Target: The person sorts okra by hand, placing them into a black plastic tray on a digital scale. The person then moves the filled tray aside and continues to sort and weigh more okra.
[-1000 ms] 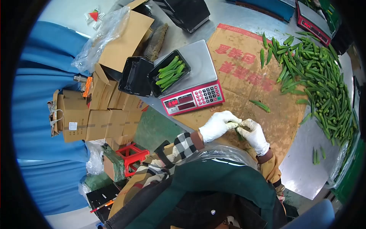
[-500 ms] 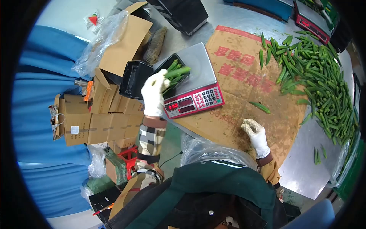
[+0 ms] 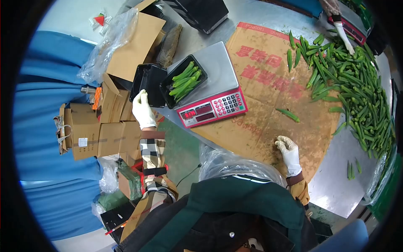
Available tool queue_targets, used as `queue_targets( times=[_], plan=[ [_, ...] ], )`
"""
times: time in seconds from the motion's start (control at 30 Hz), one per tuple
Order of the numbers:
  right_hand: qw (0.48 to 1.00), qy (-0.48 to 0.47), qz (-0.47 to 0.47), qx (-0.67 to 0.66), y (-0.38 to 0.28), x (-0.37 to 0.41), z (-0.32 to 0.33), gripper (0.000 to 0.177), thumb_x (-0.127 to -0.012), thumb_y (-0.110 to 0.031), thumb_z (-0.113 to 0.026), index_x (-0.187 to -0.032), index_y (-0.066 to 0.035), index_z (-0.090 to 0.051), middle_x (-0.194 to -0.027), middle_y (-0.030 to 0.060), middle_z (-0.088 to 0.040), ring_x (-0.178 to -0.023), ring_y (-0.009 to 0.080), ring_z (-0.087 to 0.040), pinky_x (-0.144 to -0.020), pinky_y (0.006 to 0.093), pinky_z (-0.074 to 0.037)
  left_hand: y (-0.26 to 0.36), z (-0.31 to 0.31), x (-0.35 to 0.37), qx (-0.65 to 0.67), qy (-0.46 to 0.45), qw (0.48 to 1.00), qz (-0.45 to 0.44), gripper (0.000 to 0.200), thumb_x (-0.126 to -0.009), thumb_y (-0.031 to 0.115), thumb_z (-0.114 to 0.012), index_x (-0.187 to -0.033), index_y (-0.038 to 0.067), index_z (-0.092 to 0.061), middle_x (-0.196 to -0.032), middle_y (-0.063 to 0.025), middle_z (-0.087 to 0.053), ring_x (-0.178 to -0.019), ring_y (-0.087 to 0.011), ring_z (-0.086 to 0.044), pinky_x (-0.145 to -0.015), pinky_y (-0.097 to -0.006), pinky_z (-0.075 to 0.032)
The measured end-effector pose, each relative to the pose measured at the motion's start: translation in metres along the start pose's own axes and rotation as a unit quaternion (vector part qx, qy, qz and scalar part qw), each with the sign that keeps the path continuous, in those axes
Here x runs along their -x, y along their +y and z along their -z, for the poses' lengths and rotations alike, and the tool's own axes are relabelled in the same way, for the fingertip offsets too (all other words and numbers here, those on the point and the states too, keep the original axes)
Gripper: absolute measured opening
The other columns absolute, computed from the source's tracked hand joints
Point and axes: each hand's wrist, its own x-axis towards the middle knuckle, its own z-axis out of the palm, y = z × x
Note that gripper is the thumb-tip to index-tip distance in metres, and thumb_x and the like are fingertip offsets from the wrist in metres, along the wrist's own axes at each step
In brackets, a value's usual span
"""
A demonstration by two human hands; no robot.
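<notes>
On the red-framed weighing scale (image 3: 228, 77) a black tray (image 3: 168, 96) stands tilted to the left, holding several green okra pods (image 3: 186, 80). Left of it are empty black trays (image 3: 157, 85), apparently stacked. My left hand (image 3: 144, 111), in a white glove, has its fingertips pinched at the near left rim of these trays. The gloved right hand (image 3: 289, 155) hovers over the cardboard's near right part, fingers curled together with nothing visible in them. A single okra pod (image 3: 288, 115) lies on the cardboard just above that hand.
A large okra heap (image 3: 357, 92) covers the right side of the flattened cardboard (image 3: 256, 101) and metal table. At the far right a co-worker's gloved hand (image 3: 345, 40) reaches into it, beside another scale (image 3: 350, 29). Cardboard boxes (image 3: 113, 134) stand at the left.
My left hand has let go of okra in the scale's tray and moved left to the empty trays. The right hand shifted slightly right and down. A co-worker's hand has come onto the heap.
</notes>
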Motion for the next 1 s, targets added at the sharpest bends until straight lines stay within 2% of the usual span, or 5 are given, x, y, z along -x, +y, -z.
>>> queue_targets(
  times=[0.43,0.53,0.6,0.97,1.0],
  plan=[
    [1.0,0.001,-0.009,0.028,0.011,0.002,-0.002,0.028,-0.098,-0.003,-0.064,-0.124,0.007,-0.064,-0.108,0.008,-0.072,-0.094,0.0109,-0.067,-0.086,0.025,-0.054,0.011,-0.021,0.017,0.152,-0.123,0.935,0.295,0.027,-0.1,0.035,-0.065,-0.11,0.01,-0.065,-0.1,-0.0033,-0.071,-0.082,-0.0134,-0.067,-0.07,-0.0293,-0.053],
    [0.999,-0.004,-0.026,0.028,0.007,-0.001,0.001,0.028,-0.098,-0.002,-0.063,-0.124,0.007,-0.064,-0.107,0.0079,-0.072,-0.094,0.0112,-0.067,-0.086,0.0252,-0.054,-0.032,-0.04,0.012,0.013,-0.3,0.939,0.17,0.016,-0.097,0.019,-0.068,-0.099,0.004,-0.061,-0.086,-0.0069,-0.066,-0.073,-0.02,-0.066,-0.063,-0.0368,-0.057],
    [0.999,0.004,-0.04,0.008,0.007,-0.001,0.001,0.027,-0.098,-0.002,-0.062,-0.123,0.007,-0.064,-0.105,0.0077,-0.072,-0.093,0.0115,-0.068,-0.085,0.0254,-0.054,-0.001,-0.061,0.03,0.129,-0.26,0.913,0.286,0.011,-0.095,0.009,-0.068,-0.1,0.002,-0.061,-0.087,-0.0089,-0.067,-0.07,-0.0214,-0.066,-0.06,-0.0381,-0.059],
    [0.995,0.037,-0.066,-0.071,-0.001,-0.003,-0.001,0.021,-0.099,-0.003,-0.063,-0.116,0.007,-0.065,-0.1,0.0074,-0.072,-0.088,0.0113,-0.067,-0.077,0.0241,-0.055,0.151,-0.273,0.052,0.25,-0.473,0.812,0.233,0.019,-0.098,0.019,-0.067,-0.106,0.003,-0.062,-0.089,-0.009,-0.068,-0.067,-0.0193,-0.065,-0.061,-0.0317,-0.056],
    [0.996,0.064,-0.033,-0.057,0.002,-0.005,-0.003,0.021,-0.096,-0.005,-0.067,-0.114,0.003,-0.067,-0.1,0.0096,-0.073,-0.084,0.018,-0.07,-0.076,0.0277,-0.056,0.154,-0.294,0.054,0.242,-0.469,0.818,0.228,0.018,-0.097,0.018,-0.066,-0.105,0.003,-0.062,-0.087,-0.0085,-0.067,-0.068,-0.0193,-0.065,-0.062,-0.0317,-0.057]
  ],
)
